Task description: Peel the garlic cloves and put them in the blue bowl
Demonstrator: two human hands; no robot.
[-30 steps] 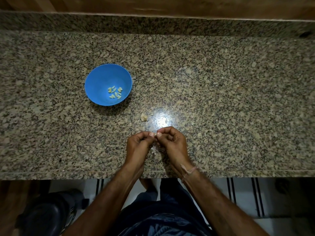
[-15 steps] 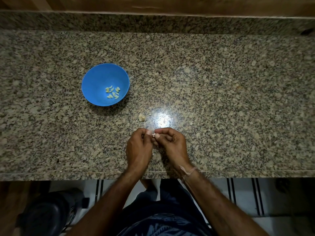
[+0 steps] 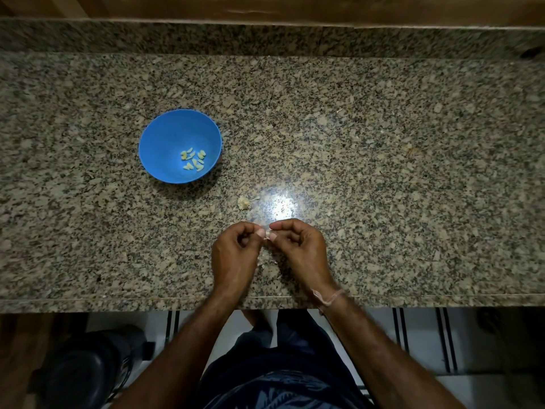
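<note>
**Garlic clove (image 3: 267, 234) mid-peel, pinched from both sides**

Both hands are curled up tight, left hand (image 3: 236, 255) and right hand (image 3: 298, 249) each nipping an end of the tiny clove between thumb and fingertip, low over the near edge of the granite counter (image 3: 383, 172). The blue bowl (image 3: 165, 137) sits further back on the left, well apart, with a few peeled cloves (image 3: 193, 159) inside. My guess: it's light, firm and slick once bare, with papery skin. Hold the ends and pick at a tip.
</note>
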